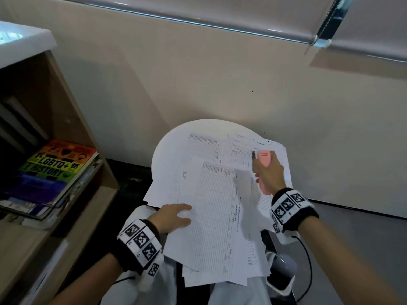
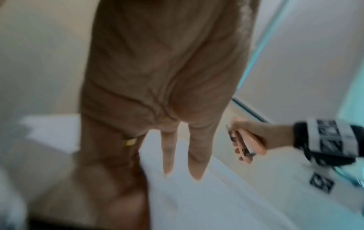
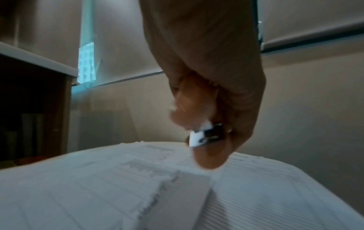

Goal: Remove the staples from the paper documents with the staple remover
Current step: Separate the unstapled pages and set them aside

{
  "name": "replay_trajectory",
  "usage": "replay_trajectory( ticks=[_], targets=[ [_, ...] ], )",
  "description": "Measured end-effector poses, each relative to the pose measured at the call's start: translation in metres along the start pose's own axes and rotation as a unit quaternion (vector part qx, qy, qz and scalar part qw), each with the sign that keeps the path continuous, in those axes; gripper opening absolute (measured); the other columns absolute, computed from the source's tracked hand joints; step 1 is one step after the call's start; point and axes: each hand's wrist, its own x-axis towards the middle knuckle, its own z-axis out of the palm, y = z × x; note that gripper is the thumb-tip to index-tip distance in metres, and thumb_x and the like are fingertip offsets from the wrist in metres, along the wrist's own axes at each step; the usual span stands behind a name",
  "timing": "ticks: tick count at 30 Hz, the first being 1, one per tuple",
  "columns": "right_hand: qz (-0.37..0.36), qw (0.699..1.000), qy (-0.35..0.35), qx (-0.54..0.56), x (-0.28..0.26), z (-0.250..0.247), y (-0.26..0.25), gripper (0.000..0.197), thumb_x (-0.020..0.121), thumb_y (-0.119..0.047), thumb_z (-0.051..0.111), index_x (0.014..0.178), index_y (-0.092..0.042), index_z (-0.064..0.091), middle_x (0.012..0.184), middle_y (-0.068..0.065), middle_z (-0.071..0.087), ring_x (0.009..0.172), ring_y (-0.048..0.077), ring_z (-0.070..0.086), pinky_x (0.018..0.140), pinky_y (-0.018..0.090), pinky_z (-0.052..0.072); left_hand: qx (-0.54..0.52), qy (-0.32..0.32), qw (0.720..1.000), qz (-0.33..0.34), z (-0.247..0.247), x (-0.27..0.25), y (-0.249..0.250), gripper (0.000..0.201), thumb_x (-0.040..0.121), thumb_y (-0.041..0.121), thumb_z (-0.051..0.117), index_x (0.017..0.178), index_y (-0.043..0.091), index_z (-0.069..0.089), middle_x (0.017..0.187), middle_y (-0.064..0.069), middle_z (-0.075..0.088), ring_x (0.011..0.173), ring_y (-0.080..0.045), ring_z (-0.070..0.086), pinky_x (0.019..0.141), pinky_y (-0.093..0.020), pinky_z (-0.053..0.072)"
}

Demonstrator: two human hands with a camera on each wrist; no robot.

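hands [image 1: 174, 216]: 2 | staple remover [image 1: 264, 160]: 1 | round table [image 1: 176, 137]: 1 | wrist bands [image 1: 139, 241]: 2

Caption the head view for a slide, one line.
Right hand grips a pink staple remover above printed papers on a round white table; left hand rests flat on them.

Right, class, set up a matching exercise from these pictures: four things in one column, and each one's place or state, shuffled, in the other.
Things:
1. staple remover
2. left hand
3. rainbow book
4. round table

Places or states:
A. lying on a wooden shelf
B. flat on the top sheet
C. gripped in the right hand
D. under the spread papers

Pairs: 1-C, 2-B, 3-A, 4-D
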Motion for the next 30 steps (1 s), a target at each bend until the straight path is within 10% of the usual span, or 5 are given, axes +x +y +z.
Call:
replay_trajectory(
  ticks=[5, 9, 13, 30],
  targets=[
    [0.13, 0.971, -0.202, 0.002, -0.006, 0.044, -0.009, 0.042, 0.087, -0.005, 0.061, 0.122, -0.008, 0.038, 0.092, 0.016, 0.059, 0.059, 0.02, 0.056, 0.047, 0.028, 0.051, 0.241, 0.221, 0.943, 0.058, -0.014, 0.017, 0.03, 0.043, 0.091, 0.023, 0.056, 0.132, 0.023, 0.046, 0.14, -0.006, 0.028, 0.13, -0.027, 0.028, 0.101, -0.038, 0.039],
    [0.078, 0.962, -0.217, -0.146, -0.007, 0.088, -0.009, 0.028, 0.089, -0.015, 0.059, 0.112, -0.001, 0.055, 0.104, 0.02, 0.067, 0.069, 0.029, 0.063, 0.07, 0.04, 0.055, 0.226, 0.154, 0.956, 0.103, -0.022, 0.064, 0.037, 0.066, 0.091, 0.026, 0.059, 0.146, 0.008, 0.027, 0.155, -0.007, 0.019, 0.145, -0.021, 0.015, 0.117, -0.036, 0.022],
    [0.017, 0.946, -0.209, -0.248, -0.008, 0.111, -0.003, 0.052, 0.093, -0.024, 0.052, 0.143, -0.015, 0.037, 0.13, 0.021, 0.054, 0.112, 0.037, 0.057, 0.086, 0.037, 0.047, 0.258, 0.079, 0.958, 0.099, -0.022, 0.089, 0.038, 0.091, 0.084, 0.035, 0.067, 0.149, 0.004, 0.012, 0.16, -0.008, 0.001, 0.148, -0.023, 0.002, 0.12, -0.04, 0.014],
    [-0.067, 0.932, -0.129, -0.331, -0.002, 0.149, 0.004, 0.025, 0.1, -0.025, 0.034, 0.121, -0.014, 0.042, 0.095, 0.009, 0.047, 0.086, 0.031, 0.054, 0.067, 0.032, 0.031, 0.305, 0.124, 0.935, 0.13, -0.018, 0.101, 0.045, 0.084, 0.068, 0.029, 0.082, 0.136, 0.003, 0.038, 0.142, -0.009, 0.037, 0.13, -0.026, 0.037, 0.11, -0.038, 0.034]
  ],
)
